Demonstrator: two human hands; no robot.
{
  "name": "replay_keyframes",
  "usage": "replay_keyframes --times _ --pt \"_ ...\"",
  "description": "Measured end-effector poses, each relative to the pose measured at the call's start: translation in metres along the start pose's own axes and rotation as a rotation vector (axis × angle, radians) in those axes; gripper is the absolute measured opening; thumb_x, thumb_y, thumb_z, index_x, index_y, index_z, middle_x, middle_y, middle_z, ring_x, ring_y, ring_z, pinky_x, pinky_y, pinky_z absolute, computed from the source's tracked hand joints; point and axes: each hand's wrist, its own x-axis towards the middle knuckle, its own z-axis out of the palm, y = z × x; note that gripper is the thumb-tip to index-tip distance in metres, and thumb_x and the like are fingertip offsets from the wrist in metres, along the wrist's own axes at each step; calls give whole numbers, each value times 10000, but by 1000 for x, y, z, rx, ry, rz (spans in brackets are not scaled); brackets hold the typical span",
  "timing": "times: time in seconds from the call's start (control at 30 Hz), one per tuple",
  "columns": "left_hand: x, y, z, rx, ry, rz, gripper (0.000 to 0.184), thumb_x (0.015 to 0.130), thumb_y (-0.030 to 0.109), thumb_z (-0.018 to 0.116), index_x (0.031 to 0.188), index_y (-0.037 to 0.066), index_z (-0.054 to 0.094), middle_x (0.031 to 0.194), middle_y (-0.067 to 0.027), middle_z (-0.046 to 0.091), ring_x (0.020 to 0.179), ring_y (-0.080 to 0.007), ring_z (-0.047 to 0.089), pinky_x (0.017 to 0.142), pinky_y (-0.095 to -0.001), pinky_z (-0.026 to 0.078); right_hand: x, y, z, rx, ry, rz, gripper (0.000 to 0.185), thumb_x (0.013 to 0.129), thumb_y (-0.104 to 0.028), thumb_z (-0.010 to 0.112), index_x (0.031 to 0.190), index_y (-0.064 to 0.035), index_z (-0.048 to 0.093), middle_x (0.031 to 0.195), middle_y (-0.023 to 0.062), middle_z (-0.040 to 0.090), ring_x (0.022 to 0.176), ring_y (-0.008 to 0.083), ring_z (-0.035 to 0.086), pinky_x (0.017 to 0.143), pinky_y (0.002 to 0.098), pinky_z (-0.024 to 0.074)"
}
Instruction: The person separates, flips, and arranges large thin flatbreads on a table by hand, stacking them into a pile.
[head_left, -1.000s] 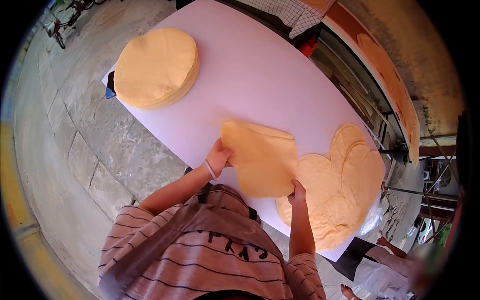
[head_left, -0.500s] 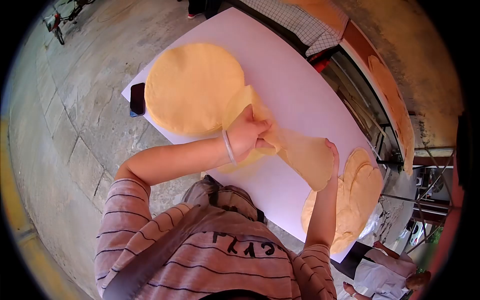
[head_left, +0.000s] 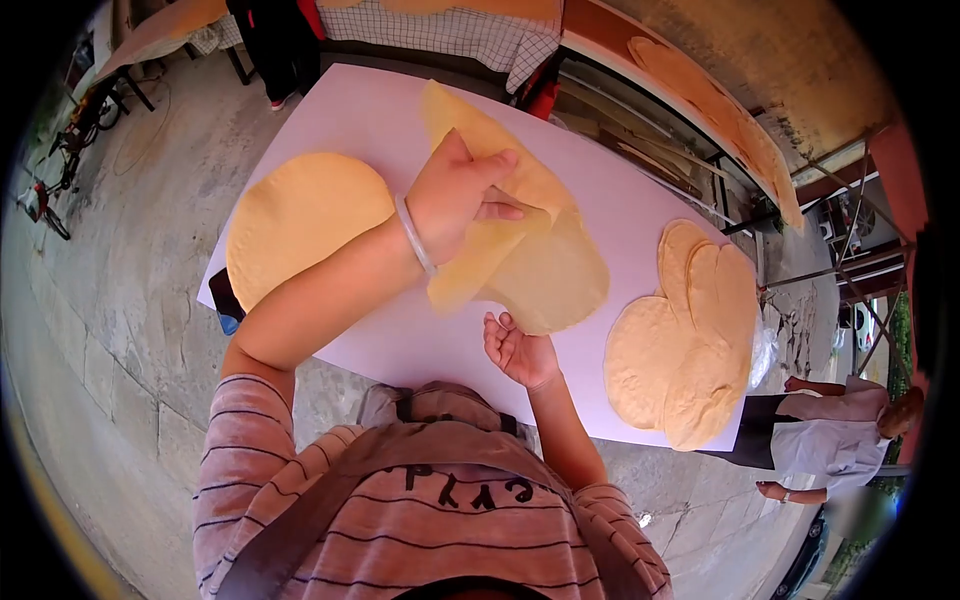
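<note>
My left hand (head_left: pixel 455 200), with a pale band on the wrist, is closed on a thin, floppy yellow sheet (head_left: pixel 550 260) that looks like a thin pancake. The sheet hangs folded and spread on both sides of my fingers, above the table. Just under its lower edge is my right hand (head_left: pixel 520 352), palm up, fingers loosely curled and apart, with nothing visible in it. Beyond my left forearm lies a thick round stack of similar sheets (head_left: pixel 305 220). To the right, several overlapping round sheets (head_left: pixel 675 345) lie fanned out.
Everything lies on a pale, pinkish-white table (head_left: pixel 390 345). A dark phone (head_left: pixel 222 293) shows at its left corner, partly hidden by the stack. Behind stands a table with a checked cloth (head_left: pixel 430 38). A person (head_left: pixel 820 435) is at the right, and another person's dark-clothed legs (head_left: pixel 275 45) are at the back.
My left hand has carried the sheet forward, away from my body. My right hand has let go of the sheet's right end and moved left, below it. The view has turned.
</note>
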Motion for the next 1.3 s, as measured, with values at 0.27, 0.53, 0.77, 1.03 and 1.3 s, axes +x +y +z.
replay_keyframes --times 0.27,0.53,0.77,1.03,1.3 --pt "-8 -9 47 -7 14 24 215 878 136 526 1072 83 449 984 -52 577 807 -200 626 653 -303 518 -36 14 62 251 -399 -100 303 885 -389 463 1074 -214 622 1359 176 347 1260 308 293 965 401 346" --pt "-27 -25 69 -149 9 102 185 899 133 487 1075 82 462 1001 -60 594 836 -224 638 674 -292 518 12 -22 138 447 -632 -254 347 875 -373 457 1096 -129 569 1194 93 500 1006 206 494 872 323 405" --pt "-36 -32 57 -132 85 165 177 881 158 530 1019 80 451 916 -51 592 790 -204 634 664 -312 527 -20 -49 87 209 -298 -307 228 913 -263 449 984 -65 535 938 17 571 809 124 541 680 238 458" --pt "46 -71 16 -100 160 -100 133 887 137 483 973 37 494 921 -83 608 749 -179 628 644 -279 508 -49 -185 64 -333 265 -469 161 892 -216 521 952 -68 536 815 13 535 711 103 517 582 230 471" --pt "-4 -81 57 -58 72 233 193 916 199 458 1030 55 517 917 -62 625 786 -135 610 656 -250 478 -124 -157 110 -690 296 -964 142 861 -190 570 945 -80 597 907 6 618 802 89 560 640 233 466"
